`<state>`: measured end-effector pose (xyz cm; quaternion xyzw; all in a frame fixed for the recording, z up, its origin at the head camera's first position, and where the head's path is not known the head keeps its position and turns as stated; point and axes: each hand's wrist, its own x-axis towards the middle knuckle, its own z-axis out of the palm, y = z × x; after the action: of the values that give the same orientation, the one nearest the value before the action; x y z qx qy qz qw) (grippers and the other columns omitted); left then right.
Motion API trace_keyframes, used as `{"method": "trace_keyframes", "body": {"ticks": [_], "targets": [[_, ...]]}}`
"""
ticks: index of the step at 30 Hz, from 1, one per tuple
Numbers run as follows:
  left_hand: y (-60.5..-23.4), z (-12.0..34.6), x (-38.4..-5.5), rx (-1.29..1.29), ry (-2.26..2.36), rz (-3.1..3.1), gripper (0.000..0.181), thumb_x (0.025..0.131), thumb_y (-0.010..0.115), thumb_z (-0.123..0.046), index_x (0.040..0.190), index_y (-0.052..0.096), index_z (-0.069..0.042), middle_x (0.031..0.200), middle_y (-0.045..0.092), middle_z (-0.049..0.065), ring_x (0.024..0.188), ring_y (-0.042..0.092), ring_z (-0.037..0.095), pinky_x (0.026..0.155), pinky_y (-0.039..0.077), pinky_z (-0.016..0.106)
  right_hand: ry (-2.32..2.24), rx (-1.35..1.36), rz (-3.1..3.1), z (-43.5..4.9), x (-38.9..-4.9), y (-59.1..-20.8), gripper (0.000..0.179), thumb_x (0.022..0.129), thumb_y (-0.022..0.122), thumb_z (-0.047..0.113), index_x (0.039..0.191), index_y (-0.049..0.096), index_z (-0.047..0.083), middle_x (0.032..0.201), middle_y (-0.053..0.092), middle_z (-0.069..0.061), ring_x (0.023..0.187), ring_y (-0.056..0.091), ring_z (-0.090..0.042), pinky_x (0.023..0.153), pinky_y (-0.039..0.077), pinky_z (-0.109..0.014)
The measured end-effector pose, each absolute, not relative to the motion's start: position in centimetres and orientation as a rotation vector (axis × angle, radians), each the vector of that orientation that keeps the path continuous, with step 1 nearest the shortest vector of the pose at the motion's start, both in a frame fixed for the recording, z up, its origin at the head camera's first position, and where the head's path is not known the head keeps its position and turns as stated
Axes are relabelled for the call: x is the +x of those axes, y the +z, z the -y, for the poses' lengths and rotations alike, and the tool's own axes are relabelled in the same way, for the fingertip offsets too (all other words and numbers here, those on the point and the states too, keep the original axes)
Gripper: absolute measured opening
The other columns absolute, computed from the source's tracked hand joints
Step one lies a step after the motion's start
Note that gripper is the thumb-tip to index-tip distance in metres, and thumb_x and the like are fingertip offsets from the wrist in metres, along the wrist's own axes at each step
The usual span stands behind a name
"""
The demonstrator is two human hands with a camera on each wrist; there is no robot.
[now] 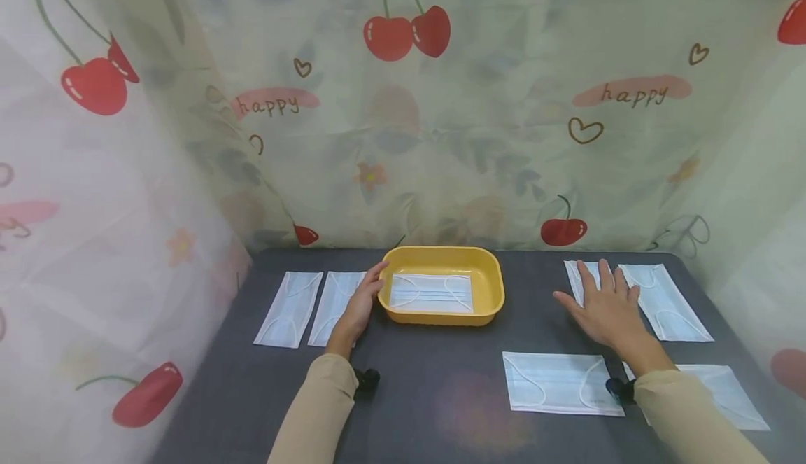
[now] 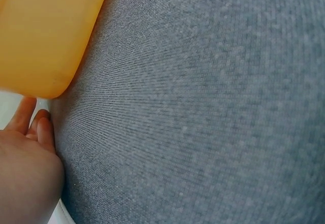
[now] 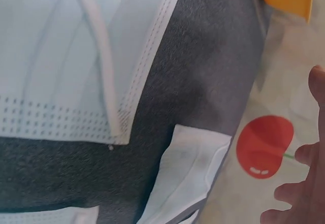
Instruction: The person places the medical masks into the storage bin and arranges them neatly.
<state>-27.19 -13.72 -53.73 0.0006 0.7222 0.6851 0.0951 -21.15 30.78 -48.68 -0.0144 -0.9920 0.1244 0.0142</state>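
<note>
A yellow plastic basin [image 1: 441, 320] stands at the back middle of the table, with a pale blue face mask [image 1: 431, 292] lying flat in it. My left hand [image 1: 359, 306] is at the basin's left end, its fingers extended along the wall and touching the rim. In the left wrist view the fingers [image 2: 23, 116] lie beside the basin's corner [image 2: 45, 41]. On the right, my right hand [image 1: 607, 313] is spread, palm down, over a mask [image 1: 574, 278] that it partly covers. Whether it touches that mask I cannot tell. Another mask [image 1: 670, 303] lies just right of it.
Two masks, one farther left [image 1: 290, 310] and one partly behind my left arm [image 1: 334, 296], lie left of the basin. Nearer the front right are a mask [image 1: 554, 381] and another [image 1: 733, 394] partly under my right forearm. A cherry-print curtain [image 1: 472, 135] surrounds the dark table [image 1: 415, 394].
</note>
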Motion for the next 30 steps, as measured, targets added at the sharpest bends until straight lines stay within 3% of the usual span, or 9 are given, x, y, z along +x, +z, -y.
{"method": "trace_keyframes", "body": {"ticks": [7, 17, 30], "targets": [[-53.8, 13.6, -27.3, 0.014, 2.025, -2.138, 0.05, 0.105, 0.037, -0.022, 0.155, 0.042, -0.025, 0.169, 0.028, 0.005, 0.157, 0.024, 0.028, 0.13, 0.013, 0.053, 0.431, -0.089, 3.094, -32.1, -20.6, -49.2, 0.1, 0.097, 0.039, 0.073, 0.157, 0.02, -0.004, 0.158, 0.007, -0.045, 0.144, 0.007, -0.069, 0.11, 0.008, -0.085], [-53.7, 13.9, -27.3, -0.005, 2.014, -2.15, 0.05, 0.106, 0.036, -0.024, 0.155, 0.042, -0.026, 0.17, 0.026, 0.005, 0.158, 0.021, 0.029, 0.13, 0.01, 0.055, 0.551, -0.184, 3.103, -33.7, -20.3, -50.4, 0.103, 0.096, 0.048, 0.069, 0.158, 0.013, -0.007, 0.155, 0.009, -0.048, 0.142, 0.008, -0.07, 0.112, 0.013, -0.081], [-53.8, 13.7, -27.4, -0.003, 2.016, -2.147, 0.05, 0.105, 0.037, -0.024, 0.155, 0.043, -0.026, 0.169, 0.028, 0.005, 0.157, 0.024, 0.028, 0.13, 0.012, 0.054, 0.631, -0.379, 3.125, -35.3, -19.5, -51.6, 0.1, 0.094, 0.066, 0.045, 0.157, 0.009, -0.009, 0.15, 0.013, -0.047, 0.132, 0.019, -0.072, 0.105, 0.029, -0.08]]}}
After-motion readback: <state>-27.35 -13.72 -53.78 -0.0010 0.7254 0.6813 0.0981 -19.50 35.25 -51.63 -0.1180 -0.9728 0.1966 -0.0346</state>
